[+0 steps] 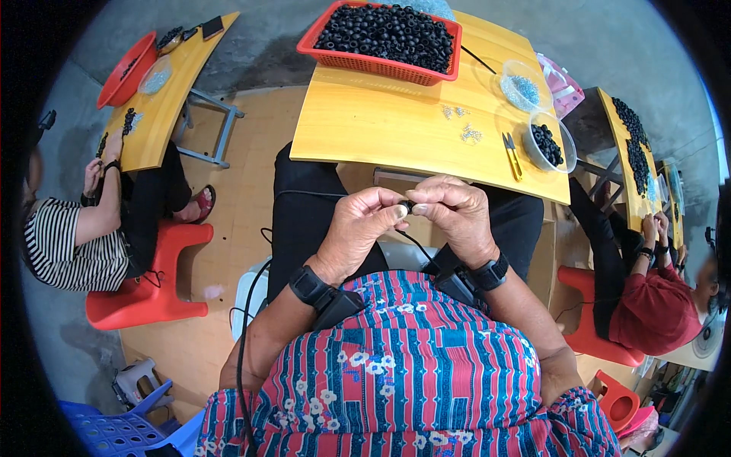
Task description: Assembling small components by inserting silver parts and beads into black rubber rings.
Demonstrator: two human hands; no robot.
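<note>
Above my lap, just short of the table's near edge, my left hand (364, 226) and my right hand (459, 218) meet at the fingertips. Between their thumbs and forefingers they pinch a small black plastic piece (410, 206), mostly covered by the fingers. It looks like the black ring-shaped parts (384, 38) heaped in the red basket (407, 72) at the far side of the table. A see-through bowl (565, 152) at the right holds more black parts (547, 145). Beside it lie yellow-handled snips (513, 158).
On the yellow table (365, 126) lie small piles of tiny clear pieces (470, 135). A tub of bluish clear bits (521, 90) stands behind the bowl. Co-workers sit at tables on the left (84, 236) and right (659, 308). A black cable (245, 358) runs past my left arm.
</note>
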